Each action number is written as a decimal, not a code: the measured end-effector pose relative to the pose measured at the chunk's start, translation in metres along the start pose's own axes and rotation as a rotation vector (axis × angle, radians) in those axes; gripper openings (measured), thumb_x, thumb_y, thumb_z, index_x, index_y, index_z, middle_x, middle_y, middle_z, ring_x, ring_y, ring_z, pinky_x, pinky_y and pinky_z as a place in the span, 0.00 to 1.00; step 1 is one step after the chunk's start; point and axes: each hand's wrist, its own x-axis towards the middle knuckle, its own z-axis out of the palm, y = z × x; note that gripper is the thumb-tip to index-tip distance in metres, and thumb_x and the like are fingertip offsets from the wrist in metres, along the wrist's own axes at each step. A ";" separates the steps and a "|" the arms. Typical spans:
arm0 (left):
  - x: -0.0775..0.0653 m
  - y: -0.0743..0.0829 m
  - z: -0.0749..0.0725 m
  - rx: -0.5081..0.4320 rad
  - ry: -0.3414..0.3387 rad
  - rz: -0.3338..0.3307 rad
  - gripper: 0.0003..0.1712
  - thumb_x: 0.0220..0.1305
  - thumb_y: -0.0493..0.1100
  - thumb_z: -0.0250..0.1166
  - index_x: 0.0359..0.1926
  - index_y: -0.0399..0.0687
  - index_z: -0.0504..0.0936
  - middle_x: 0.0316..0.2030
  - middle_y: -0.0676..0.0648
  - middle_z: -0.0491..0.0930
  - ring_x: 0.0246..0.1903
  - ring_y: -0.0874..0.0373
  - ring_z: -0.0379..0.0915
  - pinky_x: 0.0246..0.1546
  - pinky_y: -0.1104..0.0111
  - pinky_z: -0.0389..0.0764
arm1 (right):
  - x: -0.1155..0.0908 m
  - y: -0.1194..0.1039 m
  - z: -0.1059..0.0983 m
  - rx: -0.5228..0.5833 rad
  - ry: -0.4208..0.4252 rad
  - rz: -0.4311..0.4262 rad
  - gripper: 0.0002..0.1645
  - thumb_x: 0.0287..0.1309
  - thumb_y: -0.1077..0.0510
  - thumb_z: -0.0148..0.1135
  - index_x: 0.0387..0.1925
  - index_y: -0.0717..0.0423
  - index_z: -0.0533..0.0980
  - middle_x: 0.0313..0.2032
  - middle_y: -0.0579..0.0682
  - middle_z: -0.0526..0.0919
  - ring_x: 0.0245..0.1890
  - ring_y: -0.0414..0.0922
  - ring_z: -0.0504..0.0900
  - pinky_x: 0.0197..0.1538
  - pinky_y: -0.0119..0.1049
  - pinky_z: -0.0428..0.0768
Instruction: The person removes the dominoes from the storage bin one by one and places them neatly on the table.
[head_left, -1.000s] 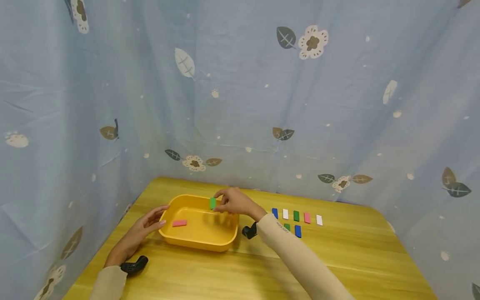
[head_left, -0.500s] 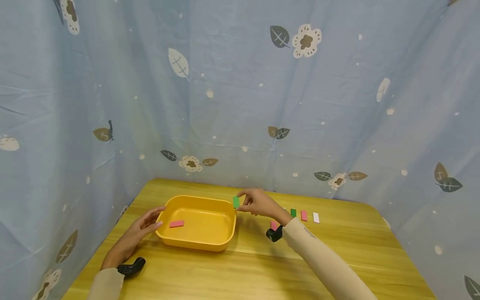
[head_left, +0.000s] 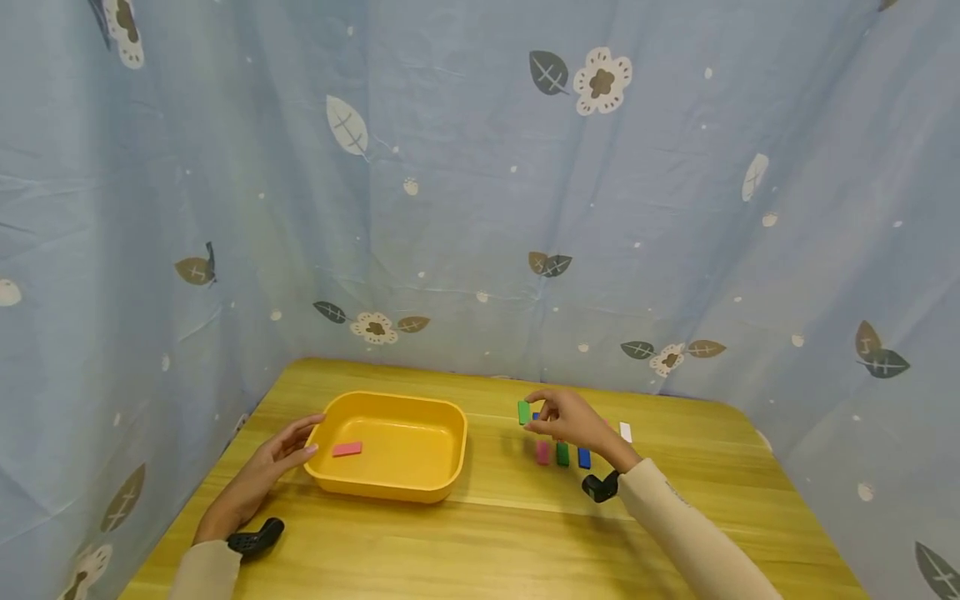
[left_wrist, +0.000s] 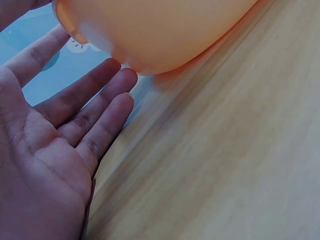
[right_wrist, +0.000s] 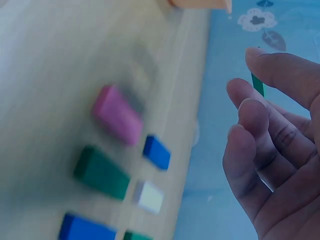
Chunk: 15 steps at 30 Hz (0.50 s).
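Note:
My right hand [head_left: 570, 418] pinches a small green block [head_left: 524, 412] between thumb and fingers, above the table's back half, right of a yellow tray [head_left: 375, 486]. In the right wrist view only a thin green edge shows between the fingertips. At the tray's left end, my left hand [head_left: 266, 471] touches the rim, its fingers straight and loosely spread in the left wrist view. One pink block [head_left: 347, 449] lies inside the tray. Below my right hand stand a pink block [head_left: 542, 452], a dark green block [head_left: 562, 454] and a blue block [head_left: 584, 457].
Behind these a second row is partly hidden by my right hand. The right wrist view shows its blue block [right_wrist: 157, 152] and white block [right_wrist: 148, 197]. Another white block [head_left: 626, 432] sits farther right. A patterned blue curtain [head_left: 450, 208] hangs around the wooden table [head_left: 420, 550].
My right hand has carried the green block from over the tray to the right, near the block rows. My left hand has stayed at the tray's rim.

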 end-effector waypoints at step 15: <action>0.003 -0.003 -0.001 0.014 -0.007 -0.011 0.35 0.79 0.52 0.58 0.80 0.59 0.59 0.78 0.42 0.53 0.74 0.44 0.50 0.58 0.74 0.68 | -0.056 0.039 -0.011 -0.045 0.075 0.067 0.30 0.64 0.51 0.73 0.63 0.56 0.77 0.29 0.50 0.87 0.18 0.52 0.80 0.24 0.37 0.78</action>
